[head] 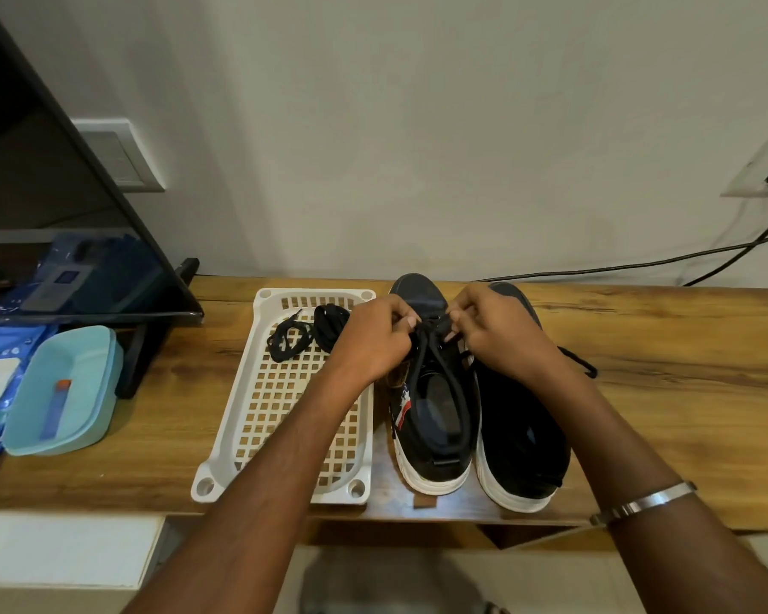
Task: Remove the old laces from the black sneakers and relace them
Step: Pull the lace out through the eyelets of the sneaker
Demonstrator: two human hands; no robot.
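Pinching a black lace [433,343], both hands, left [375,343] and right [495,334], meet over the left sneaker [431,418]. More laces [304,332] lie in the white tray [284,418].

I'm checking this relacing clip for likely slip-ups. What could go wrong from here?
Both the left hand and the right hand pinch the lace at the left sneaker, so a hard tug could drag that shoe toward the table's front edge, which is close. The loose laces in the white tray lie bunched and may tangle.

Both hands [435,336] — pinching sneaker lace [431,374]
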